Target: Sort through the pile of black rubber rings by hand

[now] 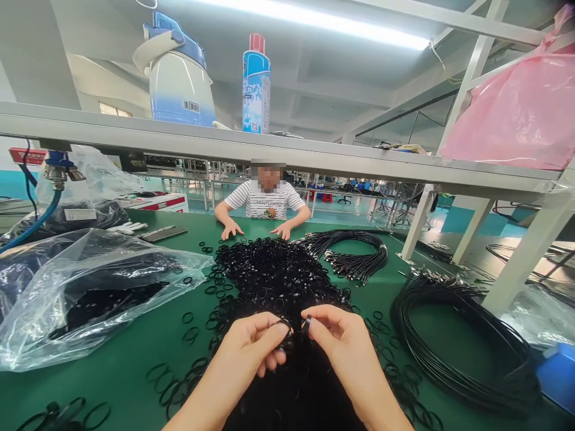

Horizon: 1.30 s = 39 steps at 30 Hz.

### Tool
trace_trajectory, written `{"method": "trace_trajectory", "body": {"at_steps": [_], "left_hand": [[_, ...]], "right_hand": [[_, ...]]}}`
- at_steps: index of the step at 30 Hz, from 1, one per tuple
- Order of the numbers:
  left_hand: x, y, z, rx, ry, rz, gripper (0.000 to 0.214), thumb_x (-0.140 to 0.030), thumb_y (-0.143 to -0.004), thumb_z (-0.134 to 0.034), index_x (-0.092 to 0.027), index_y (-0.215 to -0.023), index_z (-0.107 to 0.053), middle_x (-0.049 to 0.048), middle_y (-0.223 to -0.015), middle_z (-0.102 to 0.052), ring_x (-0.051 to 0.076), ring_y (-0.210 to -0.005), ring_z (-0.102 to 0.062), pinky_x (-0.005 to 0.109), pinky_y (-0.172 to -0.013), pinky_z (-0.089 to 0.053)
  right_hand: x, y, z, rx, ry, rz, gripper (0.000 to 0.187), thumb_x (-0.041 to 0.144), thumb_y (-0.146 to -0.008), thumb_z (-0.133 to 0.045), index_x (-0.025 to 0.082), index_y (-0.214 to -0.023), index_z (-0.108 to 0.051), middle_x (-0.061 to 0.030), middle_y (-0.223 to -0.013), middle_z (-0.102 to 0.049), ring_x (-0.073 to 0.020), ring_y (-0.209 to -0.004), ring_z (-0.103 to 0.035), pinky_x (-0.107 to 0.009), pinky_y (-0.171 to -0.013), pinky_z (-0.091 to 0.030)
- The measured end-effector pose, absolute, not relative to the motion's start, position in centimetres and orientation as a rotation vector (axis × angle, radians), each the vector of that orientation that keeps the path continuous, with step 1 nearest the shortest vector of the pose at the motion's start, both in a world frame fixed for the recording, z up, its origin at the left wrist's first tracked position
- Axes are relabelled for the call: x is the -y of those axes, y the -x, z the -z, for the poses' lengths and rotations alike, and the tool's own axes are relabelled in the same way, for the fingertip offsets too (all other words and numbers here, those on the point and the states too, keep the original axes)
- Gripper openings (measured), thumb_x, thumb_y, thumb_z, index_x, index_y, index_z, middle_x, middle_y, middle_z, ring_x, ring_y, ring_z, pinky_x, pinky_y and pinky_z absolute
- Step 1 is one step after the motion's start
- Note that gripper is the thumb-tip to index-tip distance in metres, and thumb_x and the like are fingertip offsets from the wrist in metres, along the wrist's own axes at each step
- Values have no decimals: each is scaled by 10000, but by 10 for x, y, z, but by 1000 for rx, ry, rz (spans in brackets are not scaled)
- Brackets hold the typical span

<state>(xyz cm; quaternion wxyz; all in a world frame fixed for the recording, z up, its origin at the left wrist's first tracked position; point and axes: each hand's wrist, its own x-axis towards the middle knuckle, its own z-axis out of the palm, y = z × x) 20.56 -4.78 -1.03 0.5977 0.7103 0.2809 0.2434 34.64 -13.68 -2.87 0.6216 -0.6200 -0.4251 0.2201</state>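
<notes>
A large heap of black rubber rings spreads over the green table under my hands. My left hand is closed, its thumb and forefinger pinching a black ring. Close beside it, my right hand pinches another black ring between thumb and fingertips. The two hands are a short gap apart, just above the near part of the heap. Loose rings lie scattered on both sides of it.
A clear plastic bag with black pieces lies left. Coiled black cables lie right, with a smaller cable bundle behind. A shelf crosses overhead, carrying a jug and spray can. A person sits opposite, hands on the table.
</notes>
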Motion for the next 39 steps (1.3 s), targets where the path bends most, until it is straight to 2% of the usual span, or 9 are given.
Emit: {"method": "trace_trajectory", "body": {"at_steps": [3,7,12,17,20,24,28,35,39], "left_hand": [[47,-205,11,-594,-1687,-599,252,-378,-787,-583,-134,-764,-639,5,-667,-623,77,-488,-488,194,-482,-381],[49,-206,11,-601,-1613,-551,252,-306,-736,-639,-159,-940,-621,-23,-651,-586,126,-569,-549,213,-494,-412],[53,-206,10,-632,-1654,-491,145,-301,-761,-602,-162,-799,-599,-43,-603,-529,114,-560,-510,220,-510,-397],[55,-203,8,-600,-1597,-474,148,-298,-804,-556,-157,-817,-597,-37,-688,-510,92,-595,-445,207,-531,-371],[57,-202,6,-608,-1488,-437,140,-292,-808,-566,-154,-804,-584,-44,-714,-467,77,-603,-394,191,-531,-347],[55,-202,5,-557,-1313,-405,138,-283,-797,-609,-146,-805,-593,-34,-759,-464,59,-599,-373,174,-527,-317],[53,-202,7,-439,-1215,-360,154,-266,-770,-657,-118,-805,-629,-13,-765,-479,46,-566,-337,163,-492,-283],[50,-203,12,-396,-1119,-407,157,-244,-750,-696,-106,-739,-622,-26,-687,-427,52,-566,-305,153,-479,-289],[48,-202,15,-400,-1142,-416,161,-252,-769,-681,-102,-801,-634,-11,-731,-452,55,-590,-337,154,-496,-310]], "right_hand": [[135,-346,28,987,1448,-487,130,240,-778,-610,212,-868,-700,-20,-828,-703,-191,-773,-619,-295,-713,-473],[136,-341,24,1048,1532,-404,143,229,-798,-589,242,-906,-683,11,-779,-683,-168,-721,-607,-264,-650,-454],[142,-332,19,1188,1568,-337,205,194,-833,-549,290,-956,-681,39,-810,-686,-136,-726,-608,-229,-638,-451],[144,-332,18,1281,1462,-135,217,133,-832,-540,263,-868,-710,21,-869,-669,-129,-800,-605,-223,-702,-451],[141,-334,21,1105,1381,-265,172,130,-772,-606,250,-790,-727,10,-866,-662,-141,-798,-597,-222,-657,-445],[137,-334,24,874,1253,-605,76,191,-688,-695,213,-745,-740,8,-690,-650,-133,-658,-542,-229,-593,-412],[138,-333,24,781,1164,-771,151,262,-691,-705,182,-816,-735,-5,-680,-632,-121,-607,-491,-234,-552,-388],[142,-334,11,1075,1466,-300,88,231,-758,-633,225,-846,-636,-4,-890,-629,-175,-821,-560,-274,-691,-420],[146,-333,10,1291,1568,-246,88,154,-763,-626,231,-741,-589,25,-920,-580,-160,-901,-529,-260,-762,-392]]}}
